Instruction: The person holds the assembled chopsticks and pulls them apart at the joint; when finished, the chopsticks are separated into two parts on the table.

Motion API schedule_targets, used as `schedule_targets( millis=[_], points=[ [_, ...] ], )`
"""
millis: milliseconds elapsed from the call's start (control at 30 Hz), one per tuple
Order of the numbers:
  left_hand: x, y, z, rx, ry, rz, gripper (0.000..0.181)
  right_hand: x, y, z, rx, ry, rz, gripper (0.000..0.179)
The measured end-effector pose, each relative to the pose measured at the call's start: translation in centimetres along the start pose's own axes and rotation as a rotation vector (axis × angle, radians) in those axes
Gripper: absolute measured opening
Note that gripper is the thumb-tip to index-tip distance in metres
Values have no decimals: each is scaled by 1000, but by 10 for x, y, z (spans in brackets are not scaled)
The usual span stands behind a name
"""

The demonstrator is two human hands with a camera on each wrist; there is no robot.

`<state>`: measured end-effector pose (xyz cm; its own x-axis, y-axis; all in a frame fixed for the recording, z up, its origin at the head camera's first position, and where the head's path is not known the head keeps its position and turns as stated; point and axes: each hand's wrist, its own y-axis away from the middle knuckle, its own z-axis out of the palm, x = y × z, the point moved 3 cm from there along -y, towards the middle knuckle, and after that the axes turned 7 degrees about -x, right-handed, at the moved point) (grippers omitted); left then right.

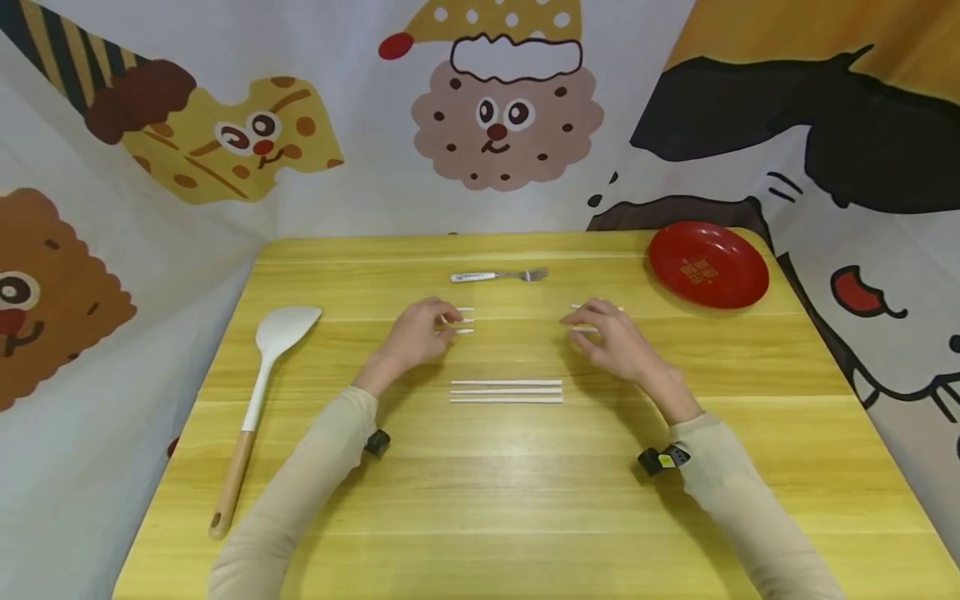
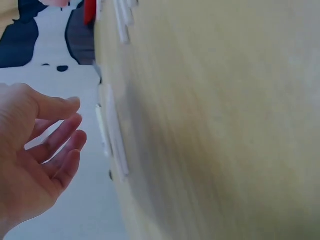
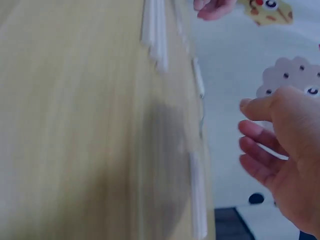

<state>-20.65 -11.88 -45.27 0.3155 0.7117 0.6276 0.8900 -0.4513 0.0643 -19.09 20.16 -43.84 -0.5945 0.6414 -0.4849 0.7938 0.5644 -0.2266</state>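
Observation:
My left hand [image 1: 417, 335] hovers over a left group of thin white sticks [image 1: 465, 309], whose right ends show past its fingertips. Thumb and fingers are loosely curved with a gap between them, and the left wrist view shows nothing held there. On the other side, my right hand [image 1: 617, 340] is above a right group of white sticks [image 1: 586, 330], partly hidden by its fingers. Its fingers [image 3: 252, 128] are relaxed, apart from the thumb, with nothing between them. Nearer me, several longer-looking white sticks [image 1: 506, 401] lie side by side, between the two forearms.
A small fork [image 1: 498, 276] with a white handle lies behind the hands. At the back right is a red plate [image 1: 708, 265]. A white spatula [image 1: 258, 400] with a wooden handle lies along the left of the wooden table [image 1: 510, 517]. Patterned cloth [image 1: 360, 150] hangs behind.

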Motion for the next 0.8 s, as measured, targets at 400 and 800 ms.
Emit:
schedule_targets(
  millis=[400, 800],
  points=[
    [31, 23, 9, -115, 32, 108, 24, -30, -3, 12, -109, -135, 0, 21],
    [30, 26, 39, -211, 35, 138, 16, -40, 5, 42, -193, -114, -32, 20]
  ],
)
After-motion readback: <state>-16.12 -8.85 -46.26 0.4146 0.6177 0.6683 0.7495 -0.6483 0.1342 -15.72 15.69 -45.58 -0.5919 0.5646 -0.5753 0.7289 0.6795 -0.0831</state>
